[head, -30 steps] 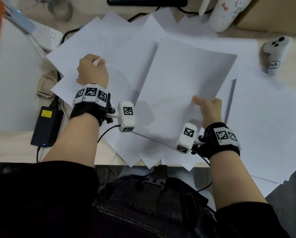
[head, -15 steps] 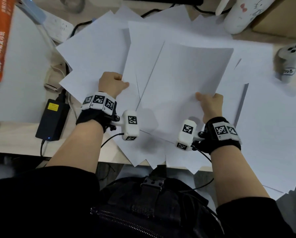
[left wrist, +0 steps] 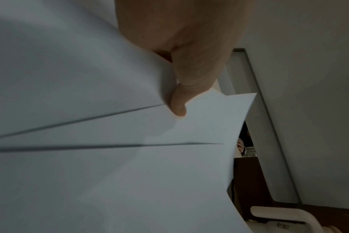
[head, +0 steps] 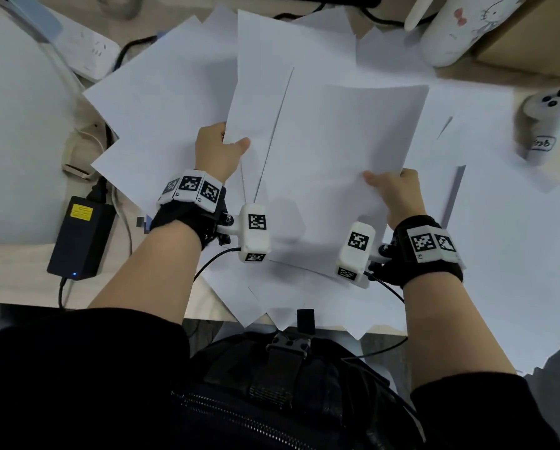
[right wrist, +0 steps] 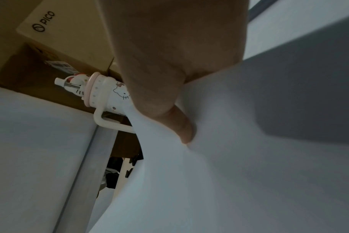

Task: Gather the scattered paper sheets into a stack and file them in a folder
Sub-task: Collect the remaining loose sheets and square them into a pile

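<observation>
Several white paper sheets (head: 161, 102) lie scattered and overlapping across the desk. My left hand (head: 218, 151) pinches the left edge of a few raised sheets (head: 259, 92), thumb on top. The left wrist view shows that thumb pressed on layered sheets (left wrist: 110, 157). My right hand (head: 392, 190) pinches the lower right corner of the top sheet (head: 347, 147), which bows upward. In the right wrist view the thumb dents the paper (right wrist: 249, 157). A translucent folder (head: 15, 125) lies at the left of the desk.
A white power strip (head: 87, 53), a black power adapter (head: 80, 237) and its cables sit left. A cartoon-printed bottle (head: 457, 27) and a cardboard box (head: 538, 37) stand back right. A white controller (head: 545, 125) rests at the right edge. A black bag (head: 288, 384) is in my lap.
My left hand has slid right and toward me with its sheets, bringing them under the sheet in my right hand. The right hand has stayed nearly in place.
</observation>
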Demonstrator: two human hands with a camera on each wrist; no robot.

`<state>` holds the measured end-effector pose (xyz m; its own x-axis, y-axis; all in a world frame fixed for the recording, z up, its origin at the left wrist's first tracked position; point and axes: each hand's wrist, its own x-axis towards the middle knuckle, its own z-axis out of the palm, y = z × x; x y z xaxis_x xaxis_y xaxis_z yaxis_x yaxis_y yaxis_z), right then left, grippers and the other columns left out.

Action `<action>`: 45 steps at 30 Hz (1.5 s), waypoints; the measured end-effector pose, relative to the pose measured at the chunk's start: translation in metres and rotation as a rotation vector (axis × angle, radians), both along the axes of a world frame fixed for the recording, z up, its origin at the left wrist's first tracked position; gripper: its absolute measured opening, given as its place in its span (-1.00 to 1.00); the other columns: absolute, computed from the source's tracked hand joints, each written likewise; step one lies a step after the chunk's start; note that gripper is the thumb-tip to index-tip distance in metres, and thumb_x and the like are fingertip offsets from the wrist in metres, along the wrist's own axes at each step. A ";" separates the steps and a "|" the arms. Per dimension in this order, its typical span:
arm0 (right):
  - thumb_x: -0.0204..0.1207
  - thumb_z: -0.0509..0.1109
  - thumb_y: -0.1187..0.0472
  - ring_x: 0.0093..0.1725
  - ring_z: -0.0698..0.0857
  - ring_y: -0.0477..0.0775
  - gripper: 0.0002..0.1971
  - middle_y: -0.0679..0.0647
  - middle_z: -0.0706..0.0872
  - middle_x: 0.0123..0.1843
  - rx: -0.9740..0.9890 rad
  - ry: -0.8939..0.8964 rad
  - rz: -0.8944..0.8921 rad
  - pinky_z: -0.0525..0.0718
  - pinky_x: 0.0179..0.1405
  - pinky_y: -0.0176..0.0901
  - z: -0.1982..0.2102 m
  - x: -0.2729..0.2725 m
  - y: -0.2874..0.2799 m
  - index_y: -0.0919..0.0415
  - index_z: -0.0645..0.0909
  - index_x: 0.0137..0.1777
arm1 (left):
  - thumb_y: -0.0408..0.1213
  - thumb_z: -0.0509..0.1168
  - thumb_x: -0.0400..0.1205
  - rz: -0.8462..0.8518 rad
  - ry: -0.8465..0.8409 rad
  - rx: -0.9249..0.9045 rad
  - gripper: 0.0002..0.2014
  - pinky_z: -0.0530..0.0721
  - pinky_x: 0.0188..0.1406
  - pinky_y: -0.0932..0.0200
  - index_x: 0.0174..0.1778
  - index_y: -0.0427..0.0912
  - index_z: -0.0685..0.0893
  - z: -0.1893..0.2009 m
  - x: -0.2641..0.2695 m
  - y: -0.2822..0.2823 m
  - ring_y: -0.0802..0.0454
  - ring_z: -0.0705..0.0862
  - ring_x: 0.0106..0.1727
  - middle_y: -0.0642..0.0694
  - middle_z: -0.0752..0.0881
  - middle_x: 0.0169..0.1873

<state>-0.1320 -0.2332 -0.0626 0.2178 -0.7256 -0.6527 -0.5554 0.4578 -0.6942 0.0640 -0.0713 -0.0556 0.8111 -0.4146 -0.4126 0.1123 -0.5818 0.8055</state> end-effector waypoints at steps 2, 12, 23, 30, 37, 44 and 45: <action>0.42 0.46 0.38 -0.05 0.66 0.19 -0.79 0.19 0.64 -0.06 -0.004 -0.048 -0.009 0.65 -0.01 0.02 0.004 0.000 -0.001 0.39 0.59 0.04 | -0.45 0.33 0.57 0.029 -0.041 -0.015 -0.83 0.66 0.11 0.08 0.06 -0.34 0.72 0.003 0.002 0.004 0.01 0.66 -0.07 -0.15 0.74 -0.05; 0.48 0.42 0.44 -0.27 0.73 0.02 -0.93 0.09 0.73 -0.18 0.017 -0.319 0.051 0.70 -0.30 -0.21 0.041 0.020 0.000 0.35 0.65 -0.07 | -0.43 0.33 0.62 -0.170 -0.007 -0.114 -0.75 0.64 0.17 0.24 0.22 -0.28 0.65 0.039 0.014 0.027 0.30 0.69 -0.09 -0.08 0.70 0.07; 0.40 0.47 0.47 0.08 0.76 0.07 -0.52 0.14 0.74 0.15 0.028 -0.470 0.019 0.72 0.07 -0.06 0.061 0.029 0.023 0.31 0.47 0.31 | -0.28 0.17 0.73 -0.040 0.006 -0.312 -0.81 0.61 0.22 0.32 0.19 -0.16 0.62 0.063 0.010 0.035 0.33 0.68 0.03 0.02 0.71 0.07; 0.41 0.54 0.37 -0.04 0.73 0.06 -0.73 0.05 0.72 -0.05 0.066 -0.442 0.032 0.73 -0.01 -0.08 0.079 0.039 0.039 0.23 0.51 -0.01 | -0.25 0.11 0.76 0.027 0.002 -0.351 -0.78 0.65 0.19 0.21 0.16 -0.20 0.63 0.076 0.008 0.050 0.19 0.72 0.03 0.01 0.73 0.01; 0.43 0.52 0.38 -0.14 0.73 -0.19 -0.66 0.02 0.72 -0.03 -0.080 -0.643 0.033 0.65 -0.19 -0.47 0.122 0.064 0.055 0.27 0.45 0.11 | 0.03 0.40 0.52 0.137 -0.058 -0.479 -0.75 0.58 0.02 0.49 -0.02 0.04 0.53 0.123 0.014 0.064 0.47 0.65 -0.07 0.21 0.66 -0.08; 0.24 0.55 0.35 0.06 0.75 0.10 -0.65 0.13 0.78 0.03 -0.093 -0.614 0.281 0.65 0.29 0.02 0.119 0.060 0.068 0.23 0.66 0.05 | -0.48 0.57 0.33 0.136 -0.023 -0.467 -0.70 0.69 -0.13 0.36 -0.17 -0.05 0.69 0.115 0.016 0.087 0.27 0.77 -0.21 0.25 0.79 -0.37; 0.21 0.54 0.34 0.11 0.75 0.15 -0.59 0.19 0.78 0.08 -0.080 -0.605 0.294 0.65 0.30 0.03 0.115 0.058 0.069 0.28 0.67 0.11 | -0.49 0.57 0.33 0.128 -0.010 -0.455 -0.70 0.67 -0.16 0.40 -0.18 -0.04 0.69 0.113 0.013 0.089 0.30 0.77 -0.22 0.26 0.78 -0.39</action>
